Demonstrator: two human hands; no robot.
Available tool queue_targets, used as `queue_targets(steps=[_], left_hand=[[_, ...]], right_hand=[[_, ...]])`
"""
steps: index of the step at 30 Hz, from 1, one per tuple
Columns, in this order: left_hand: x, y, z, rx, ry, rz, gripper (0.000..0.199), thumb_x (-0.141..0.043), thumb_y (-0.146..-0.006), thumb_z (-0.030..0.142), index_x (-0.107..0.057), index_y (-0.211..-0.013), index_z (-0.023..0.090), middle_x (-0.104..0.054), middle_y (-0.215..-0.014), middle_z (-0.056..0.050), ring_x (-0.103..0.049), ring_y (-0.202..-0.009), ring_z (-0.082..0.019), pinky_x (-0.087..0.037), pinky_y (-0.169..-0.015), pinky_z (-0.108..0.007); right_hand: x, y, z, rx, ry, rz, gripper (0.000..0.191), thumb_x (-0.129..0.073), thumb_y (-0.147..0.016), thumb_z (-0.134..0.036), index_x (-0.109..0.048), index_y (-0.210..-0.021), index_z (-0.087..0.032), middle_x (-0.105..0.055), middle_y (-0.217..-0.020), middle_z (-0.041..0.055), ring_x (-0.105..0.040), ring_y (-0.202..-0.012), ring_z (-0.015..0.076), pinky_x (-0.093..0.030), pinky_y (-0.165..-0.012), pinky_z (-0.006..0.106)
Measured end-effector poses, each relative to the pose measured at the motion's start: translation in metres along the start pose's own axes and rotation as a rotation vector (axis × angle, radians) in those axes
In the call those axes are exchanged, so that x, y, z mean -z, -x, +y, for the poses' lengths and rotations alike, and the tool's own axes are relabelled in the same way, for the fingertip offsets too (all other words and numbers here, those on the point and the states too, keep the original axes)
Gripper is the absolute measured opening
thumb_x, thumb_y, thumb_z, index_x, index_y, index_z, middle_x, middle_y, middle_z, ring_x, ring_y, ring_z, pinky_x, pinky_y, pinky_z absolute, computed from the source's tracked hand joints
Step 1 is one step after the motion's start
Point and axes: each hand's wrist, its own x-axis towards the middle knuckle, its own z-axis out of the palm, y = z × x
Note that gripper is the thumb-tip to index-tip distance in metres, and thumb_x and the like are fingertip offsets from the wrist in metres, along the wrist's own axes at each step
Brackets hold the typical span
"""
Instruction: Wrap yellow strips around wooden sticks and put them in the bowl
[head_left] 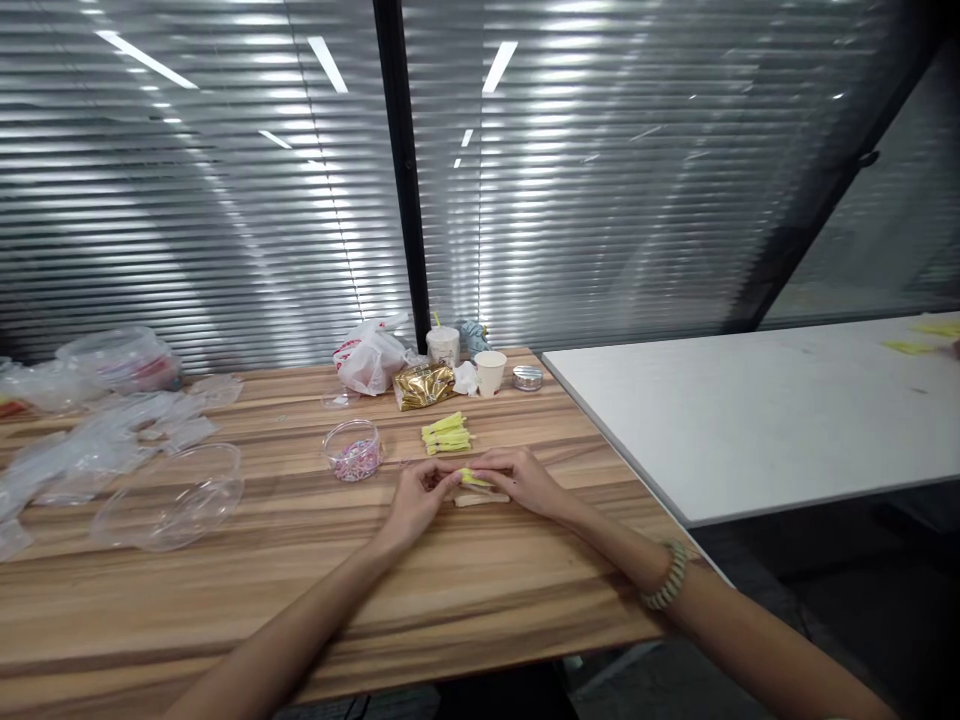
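Observation:
Both hands meet near the front middle of the wooden table. My left hand (421, 497) pinches the left side of a small yellow piece (471, 477). My right hand (525, 482) closes on the same piece from the right, with a banded bracelet on that forearm. Just below the fingers lies a pale flat block (481, 498), partly hidden by them. Beyond the hands is a small pile of yellow tassel-like bundles (448, 434). Left of that pile stands a round clear container (354, 452) with pink and purple bits in it.
At the back are a white plastic bag (371, 360), gold packet (424, 386), paper cup (490, 372), lidded drink cup (443, 345) and round tin (528, 377). Clear lids (176, 497) and crumpled plastic (97, 445) lie left. A white table (750, 420) adjoins at right.

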Motion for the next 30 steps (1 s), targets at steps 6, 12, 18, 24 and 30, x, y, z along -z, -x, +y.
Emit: queue_targets(steps=[6, 12, 18, 24, 30], left_hand=[[0.001, 0.001, 0.004, -0.041, -0.052, 0.053, 0.027, -0.059, -0.074, 0.036, -0.068, -0.081, 0.012, -0.069, -0.08, -0.008, -0.061, -0.074, -0.017, -0.048, -0.068, -0.026], [0.0, 0.003, 0.002, -0.116, -0.178, 0.132, 0.023, -0.059, -0.074, 0.036, -0.069, -0.078, 0.015, -0.069, -0.078, -0.005, -0.061, -0.073, -0.017, -0.048, -0.072, -0.028], [0.001, 0.004, 0.002, -0.144, -0.245, 0.16, 0.021, -0.059, -0.074, 0.036, -0.069, -0.077, 0.017, -0.069, -0.077, -0.005, -0.062, -0.073, -0.017, -0.047, -0.074, -0.029], [0.003, 0.004, 0.009, -0.134, -0.225, 0.097, 0.024, -0.058, -0.075, 0.036, -0.069, -0.081, 0.016, -0.07, -0.082, -0.005, -0.063, -0.076, -0.018, -0.048, -0.073, -0.029], [0.013, -0.002, 0.002, -0.152, -0.281, 0.118, 0.028, -0.05, -0.081, 0.036, -0.066, -0.091, 0.016, -0.068, -0.09, -0.006, -0.061, -0.08, -0.018, -0.048, -0.072, -0.029]], right_hand=[[-0.002, 0.001, -0.001, 0.124, 0.136, -0.025, 0.034, -0.045, -0.085, -0.036, -0.055, -0.115, -0.022, -0.058, -0.112, 0.0023, -0.056, -0.102, 0.0115, -0.043, -0.091, 0.025], [-0.002, 0.002, -0.005, 0.163, 0.232, -0.058, 0.032, -0.041, -0.088, -0.032, -0.053, -0.116, -0.023, -0.057, -0.113, 0.0029, -0.054, -0.103, 0.0114, -0.043, -0.09, 0.025], [-0.004, 0.002, -0.005, 0.202, 0.426, -0.056, 0.029, -0.034, -0.09, -0.029, -0.059, -0.102, -0.018, -0.062, -0.092, 0.0048, -0.056, -0.086, 0.012, -0.043, -0.078, 0.023], [-0.005, 0.002, -0.002, 0.243, 0.531, -0.022, 0.026, -0.035, -0.089, -0.026, -0.058, -0.099, -0.017, -0.06, -0.088, 0.0067, -0.054, -0.083, 0.0128, -0.042, -0.076, 0.024], [-0.004, 0.001, 0.009, 0.16, 0.529, 0.054, 0.027, -0.032, -0.09, -0.026, -0.056, -0.1, -0.017, -0.06, -0.094, 0.0076, -0.055, -0.087, 0.0134, -0.041, -0.076, 0.024]])
